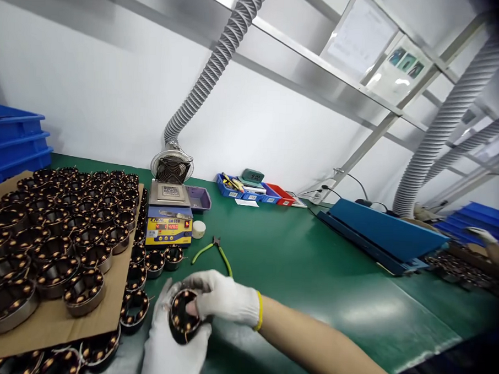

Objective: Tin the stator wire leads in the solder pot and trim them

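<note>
A round motor stator (180, 326), a dark ring dotted with copper coil ends, is tilted between my two white-gloved hands. My left hand (170, 346) wraps it from below and the left. From the right comes my right hand (223, 299), its glove edged in yellow, with fingers over the top rim and a bare thumb tip at the ring's opening. Just beyond lie green-handled cutters (217, 242), their handles spread. Several more stators (134, 307) stand on the green table left of my hands.
Cardboard (112, 291) at left bears many stators. Behind my hands stand a yellow-blue soldering pot (168, 231) with a red display and a purple tray (200, 198). Small bins (278, 194) line the wall; a blue angled rack (379, 237) is at right. Another person's gloved hand (481, 235) shows far right.
</note>
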Motion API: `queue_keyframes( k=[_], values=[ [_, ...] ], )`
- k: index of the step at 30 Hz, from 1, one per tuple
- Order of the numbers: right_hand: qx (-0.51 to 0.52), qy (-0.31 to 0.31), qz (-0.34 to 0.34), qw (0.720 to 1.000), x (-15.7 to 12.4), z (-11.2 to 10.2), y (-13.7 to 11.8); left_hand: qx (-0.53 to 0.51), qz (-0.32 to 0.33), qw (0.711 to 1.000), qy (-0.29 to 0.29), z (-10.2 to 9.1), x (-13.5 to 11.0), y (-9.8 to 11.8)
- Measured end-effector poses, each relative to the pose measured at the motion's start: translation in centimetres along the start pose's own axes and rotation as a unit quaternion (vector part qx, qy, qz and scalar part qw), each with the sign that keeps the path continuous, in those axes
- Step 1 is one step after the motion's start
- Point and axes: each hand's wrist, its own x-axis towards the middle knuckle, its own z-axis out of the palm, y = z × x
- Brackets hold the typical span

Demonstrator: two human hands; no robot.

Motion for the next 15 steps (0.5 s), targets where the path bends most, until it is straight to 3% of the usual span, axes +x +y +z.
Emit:
queue_keyframes(
  k=[2,4,6,8,11,15],
  values=[
    [-0.054,0.071,-0.045,0.995,1.5,-2.3,-2.0,0.076,0.120,0.988,0.060,0.1,-0.2,-0.6],
    [-0.106,0.188,-0.098,0.972,3.9,-5.0,-4.7,0.127,0.242,0.960,0.069,0.0,0.0,-1.1],
    [-0.162,0.308,-0.130,0.928,7.2,-7.7,-7.6,0.233,0.295,0.926,0.034,-0.4,0.7,-1.6],
    [-0.210,0.381,-0.142,0.889,10.7,-9.7,-10.2,0.370,0.300,0.879,-0.013,-0.9,1.6,-2.3],
    [-0.253,0.421,-0.141,0.860,15.2,-11.3,-12.6,0.488,0.318,0.812,-0.038,-1.3,2.6,-3.3],
    [-0.274,0.405,-0.149,0.859,18.9,-11.5,-12.9,0.517,0.372,0.771,-0.021,-1.1,2.6,-4.7]
  ],
)
